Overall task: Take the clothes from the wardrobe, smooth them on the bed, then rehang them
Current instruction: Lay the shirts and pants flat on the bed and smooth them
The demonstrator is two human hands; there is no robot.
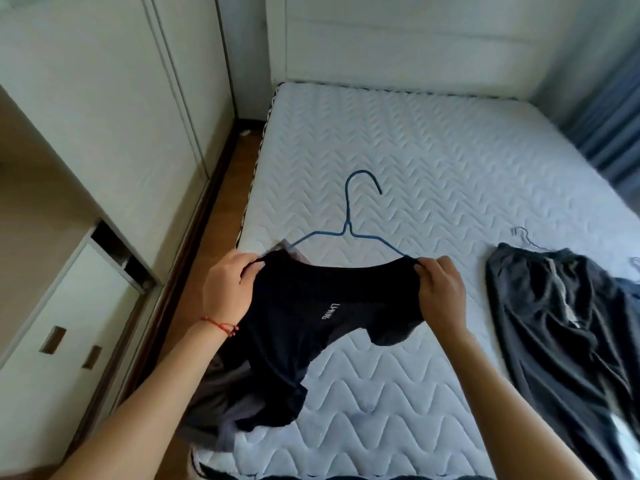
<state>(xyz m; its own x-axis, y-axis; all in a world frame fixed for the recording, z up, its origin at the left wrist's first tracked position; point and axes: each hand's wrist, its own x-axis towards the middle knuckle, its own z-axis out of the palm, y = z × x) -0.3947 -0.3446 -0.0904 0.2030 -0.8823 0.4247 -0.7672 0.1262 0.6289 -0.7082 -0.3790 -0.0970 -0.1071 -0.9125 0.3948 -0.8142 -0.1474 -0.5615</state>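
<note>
A black T-shirt [311, 306] with small white lettering hangs over the near left part of the bed [433, 161], its lower half bunched at the mattress edge. My left hand [230, 289] grips its left shoulder. My right hand [440, 292] pinches its right shoulder. A blue wire hanger [348, 223] sticks out of the neck opening, hook pointing away from me. A grey garment [221, 403] lies under the shirt, partly hidden.
Dark grey trousers [561, 323] lie on the bed's right side with a thin hanger [524, 235] at their waistband. White wardrobe doors [114, 109] and a drawer unit [69, 323] stand left, across a narrow strip of wooden floor. Blue curtains [613, 123] hang at right.
</note>
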